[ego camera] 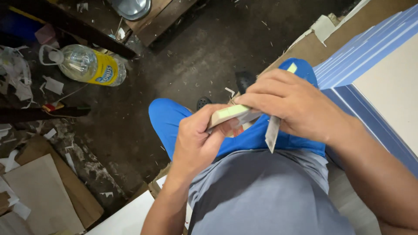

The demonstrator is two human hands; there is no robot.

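1. Holding a small pale block (230, 114) over the lap, the left hand (198, 141) is closed round its near end, thumb pressed on the side face, so the block pokes out toward the right hand.
2. The right hand (291, 106) curls over the block's far end, fingers bent down on it; a thin grey blade (272, 134) hangs out from under that palm, tip pointing down just below the block.
3. To my eye the work goes best with the block kept pinched firm and steady above the blue trousers (167, 119).
4. I'd keep the blade tip angled away from the thigh beneath the block.
5. Well left of the block, a plastic bottle (89, 65) lies on the dark floor (196, 56); to its right stands a stack of blue-edged boards (365, 52).
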